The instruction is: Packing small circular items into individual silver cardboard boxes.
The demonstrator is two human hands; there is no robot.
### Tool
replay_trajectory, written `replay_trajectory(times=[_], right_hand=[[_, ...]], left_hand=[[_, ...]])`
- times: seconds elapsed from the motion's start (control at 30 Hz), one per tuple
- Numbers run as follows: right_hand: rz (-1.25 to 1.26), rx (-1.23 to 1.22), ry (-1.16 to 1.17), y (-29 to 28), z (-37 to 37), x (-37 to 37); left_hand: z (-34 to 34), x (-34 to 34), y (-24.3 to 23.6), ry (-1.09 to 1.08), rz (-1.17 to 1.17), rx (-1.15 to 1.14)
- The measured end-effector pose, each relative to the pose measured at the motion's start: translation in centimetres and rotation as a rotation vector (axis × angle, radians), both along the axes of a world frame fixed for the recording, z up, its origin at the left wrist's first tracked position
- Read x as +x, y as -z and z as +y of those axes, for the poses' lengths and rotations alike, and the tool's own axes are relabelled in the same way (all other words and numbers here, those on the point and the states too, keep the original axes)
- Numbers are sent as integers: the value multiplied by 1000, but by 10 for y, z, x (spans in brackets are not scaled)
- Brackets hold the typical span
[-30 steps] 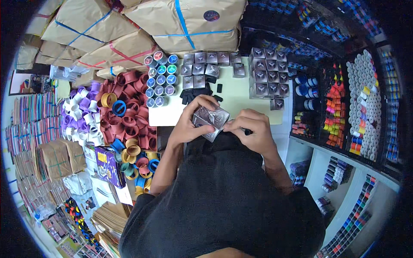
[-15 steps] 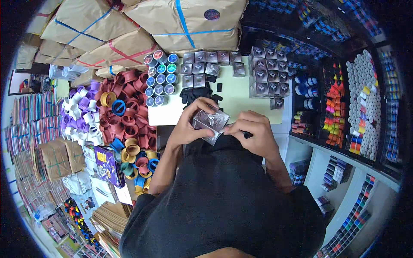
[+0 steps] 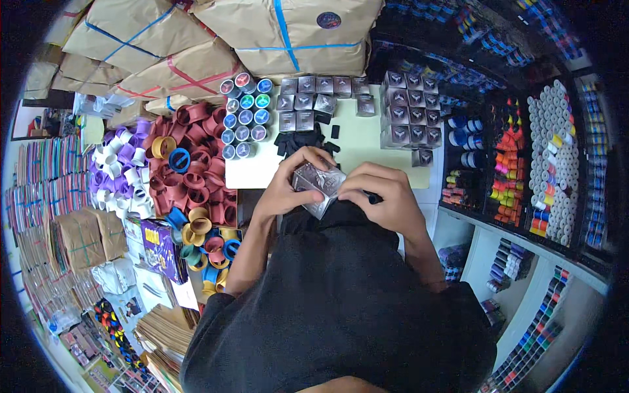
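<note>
Two hands met over one small silvery box [image 3: 318, 187], which was held just above the near edge of the pale tabletop [image 3: 367, 144], close to the person's chest. The left hand [image 3: 288, 187] cupped the box from its left side, fingers curled over the top and thumb under, shut on it. The right hand [image 3: 380, 196] pressed on the box's right end with fingertips bent down onto an edge or flap; whether the thumb was tucked beneath could not be told. Both forearms rose from the lower edge, elbows out, wrists bent inward so the knuckles faced the camera. To do this closing or folding well, my judgement was that the left hand should keep the box square and steady while the right ran the flap down evenly, without crushing the thin foil-like walls, and the box should stay tilted toward the eyes so the seam showed. Beyond the hands lay a heap of small black pieces [image 3: 303, 139], rows of finished grey boxes [image 3: 409, 108], and round capped tubs [image 3: 244, 118]. Red, purple and white rings [image 3: 190, 173] were piled to the left, and brown paper parcels [image 3: 288, 33] were stacked at the back.
</note>
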State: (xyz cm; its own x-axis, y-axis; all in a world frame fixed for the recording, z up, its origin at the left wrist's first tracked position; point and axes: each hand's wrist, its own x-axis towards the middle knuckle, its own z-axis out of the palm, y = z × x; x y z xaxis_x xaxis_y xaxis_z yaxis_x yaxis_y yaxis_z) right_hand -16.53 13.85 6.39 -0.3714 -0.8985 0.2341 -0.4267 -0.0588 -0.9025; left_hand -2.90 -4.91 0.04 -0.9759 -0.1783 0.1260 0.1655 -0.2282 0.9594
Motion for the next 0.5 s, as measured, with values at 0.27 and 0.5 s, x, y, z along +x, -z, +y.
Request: replay_trajectory(times=[0.27, 0.5], right_hand=[[9, -28, 58, -3, -3, 9], [21, -19, 85, -8, 0, 15]], left_hand=[[8, 3, 6, -10, -51, 105], [8, 7, 5, 0, -28, 104]])
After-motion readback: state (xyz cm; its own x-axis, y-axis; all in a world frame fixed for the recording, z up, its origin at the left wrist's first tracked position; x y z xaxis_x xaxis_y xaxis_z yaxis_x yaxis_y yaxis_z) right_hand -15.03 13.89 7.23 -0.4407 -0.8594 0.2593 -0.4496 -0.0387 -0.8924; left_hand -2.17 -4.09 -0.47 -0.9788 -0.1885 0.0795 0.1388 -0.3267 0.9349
